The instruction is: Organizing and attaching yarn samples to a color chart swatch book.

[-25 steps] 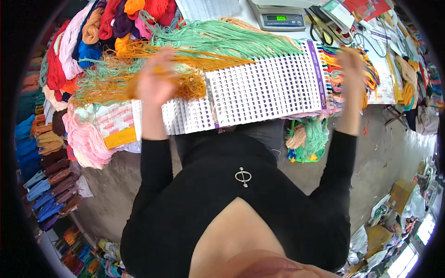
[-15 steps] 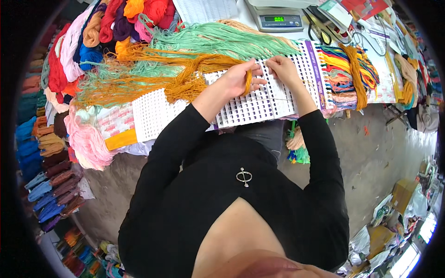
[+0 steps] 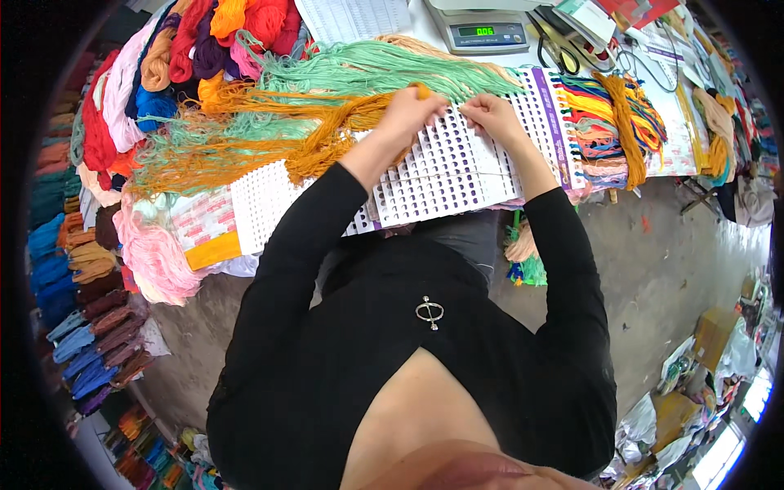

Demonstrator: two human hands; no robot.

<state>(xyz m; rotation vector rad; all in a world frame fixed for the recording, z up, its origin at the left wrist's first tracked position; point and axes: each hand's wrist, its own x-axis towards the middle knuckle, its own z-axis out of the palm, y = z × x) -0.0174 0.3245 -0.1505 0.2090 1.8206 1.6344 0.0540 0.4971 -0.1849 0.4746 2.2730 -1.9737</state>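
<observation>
A white perforated card (image 3: 435, 186) with rows of holes lies across the table in front of me. My left hand (image 3: 408, 114) is closed around golden-brown thread (image 3: 339, 131), whose long strands trail away to the left. Close by, my right hand (image 3: 495, 119) pinches with thumb and fingertips at the card's holes; what sits between those fingertips is too small to make out. Mint-green threads (image 3: 384, 69) hang from holes along the card's far side, just beyond both hands.
Colourful yarn skeins (image 3: 196, 41) are heaped at the far left, with a pink skein (image 3: 159, 253) at the table's left edge. A digital scale (image 3: 486, 34) and black scissors (image 3: 557, 55) lie at the back. Bundled multicoloured threads (image 3: 608, 114) lie right of the card.
My left hand has turned over from a loose, palm-up pose, closed its fingers and moved slightly away from me and left. My right hand stays nearly in place, still pinching.
</observation>
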